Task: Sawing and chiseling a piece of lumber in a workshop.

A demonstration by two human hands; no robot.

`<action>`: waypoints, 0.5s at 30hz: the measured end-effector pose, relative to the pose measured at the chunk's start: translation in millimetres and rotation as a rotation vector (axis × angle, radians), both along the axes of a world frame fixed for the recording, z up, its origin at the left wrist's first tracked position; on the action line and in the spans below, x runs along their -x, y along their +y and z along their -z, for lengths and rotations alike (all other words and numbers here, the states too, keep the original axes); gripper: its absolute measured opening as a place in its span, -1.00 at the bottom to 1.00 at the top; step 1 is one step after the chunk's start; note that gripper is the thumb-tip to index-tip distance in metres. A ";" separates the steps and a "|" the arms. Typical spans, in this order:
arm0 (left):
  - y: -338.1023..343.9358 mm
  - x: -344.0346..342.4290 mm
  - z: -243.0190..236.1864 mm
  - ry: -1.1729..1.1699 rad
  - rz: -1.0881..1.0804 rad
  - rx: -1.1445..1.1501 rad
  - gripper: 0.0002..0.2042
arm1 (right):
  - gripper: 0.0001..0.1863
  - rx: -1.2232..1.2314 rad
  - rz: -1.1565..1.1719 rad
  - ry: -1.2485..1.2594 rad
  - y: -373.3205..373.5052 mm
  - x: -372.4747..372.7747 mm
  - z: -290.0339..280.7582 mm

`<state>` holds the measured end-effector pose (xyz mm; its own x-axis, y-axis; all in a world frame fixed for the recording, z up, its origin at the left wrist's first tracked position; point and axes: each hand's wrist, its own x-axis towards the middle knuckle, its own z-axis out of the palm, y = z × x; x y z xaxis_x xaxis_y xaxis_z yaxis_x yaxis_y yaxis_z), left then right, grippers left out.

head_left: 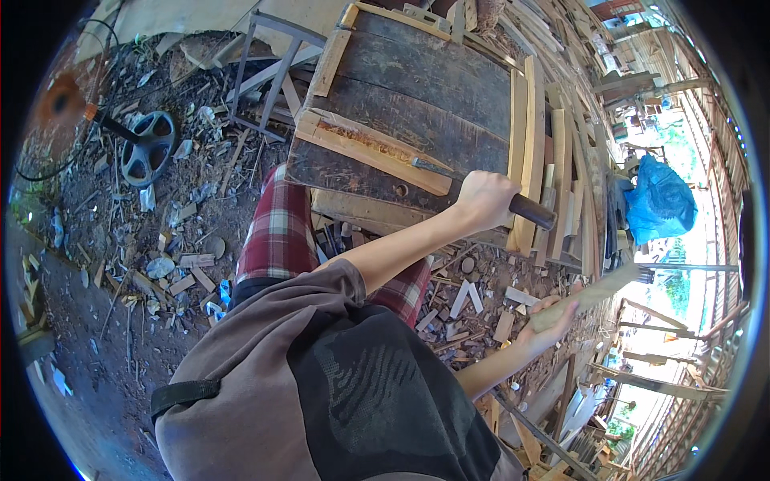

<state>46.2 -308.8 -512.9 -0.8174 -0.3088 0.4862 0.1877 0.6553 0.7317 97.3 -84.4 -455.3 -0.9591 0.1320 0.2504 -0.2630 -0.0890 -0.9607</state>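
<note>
My left hand (487, 197) is wrapped round a chisel (532, 212) with a thick dark handle. Its metal blade points left, and the tip rests at or just over a pale wood bar (373, 152). Along the bar's upper side runs a rough, brownish chipped strip. The bar lies on a dark, worn plank workbench (417, 88), near its close edge. Off to the right, my right hand (553, 316) grips a long wooden bat-like piece (589, 298), raised away from the bench and angled up to the right.
Several pale wood strips (529, 152) line the bench's right side. A metal frame (281, 72) stands at its left. Farther left is a grey wheel (150, 148) on the littered ground. A blue plastic bag (662, 200) hangs at right. Wood offcuts (465, 298) lie below the bench.
</note>
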 end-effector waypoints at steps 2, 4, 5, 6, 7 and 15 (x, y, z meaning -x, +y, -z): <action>1.1 -4.8 -11.2 0.031 0.019 0.008 -0.92 | -0.32 -0.014 0.001 -0.014 4.1 -6.0 7.1; 0.6 -8.5 -22.2 0.058 0.044 0.020 -0.91 | -0.32 -0.040 -0.039 -0.030 5.4 -13.3 13.3; -0.6 -10.4 -27.6 0.126 0.047 0.037 -0.91 | -0.32 -0.039 -0.031 -0.033 5.1 -15.4 14.0; -1.5 -11.8 -31.8 0.193 0.050 0.053 -0.90 | -0.32 -0.051 -0.049 -0.018 4.0 -16.4 14.0; -2.8 -12.6 -35.4 0.191 0.059 0.053 -0.90 | -0.32 -0.064 -0.067 -0.003 3.3 -16.9 13.7; -11.1 -22.5 -41.3 0.306 -0.152 -0.199 -0.75 | -0.34 -0.001 -0.069 0.015 6.9 -12.8 12.7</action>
